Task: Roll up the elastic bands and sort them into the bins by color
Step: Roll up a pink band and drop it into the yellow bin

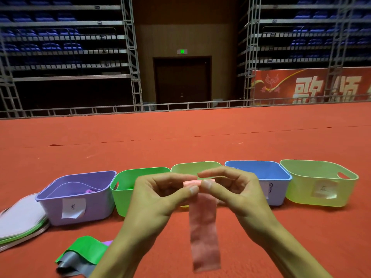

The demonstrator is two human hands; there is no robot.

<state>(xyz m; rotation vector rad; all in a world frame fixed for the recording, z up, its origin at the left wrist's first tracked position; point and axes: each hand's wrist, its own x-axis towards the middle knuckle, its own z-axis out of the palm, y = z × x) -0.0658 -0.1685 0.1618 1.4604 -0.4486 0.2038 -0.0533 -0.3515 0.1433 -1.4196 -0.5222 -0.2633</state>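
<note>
Lower left of the frame: a loose green band lies on the red floor, overlapping a gray band, with the end of a purple band showing just beside it. Lower centre: two forearms rise from the bottom edge. The left hand and right hand meet at mid-frame, thumbs and forefingers curled. The grip of each hand pinches the rolled top of a pink band, whose unrolled length hangs straight down between the wrists, above the floor. Left edge: a stack of flat lids rests beside the bins. Middle of the frame, left to right: a purple bin with a paper label and a small roll inside, a green bin, a pale green bin largely hidden behind the hands, a blue bin, and a yellow-green bin with a label. The bins stand in a row, touching or nearly so. Upper frame: a dark door at centre, tiered blue seats on either side, and a red banner at the right.
</note>
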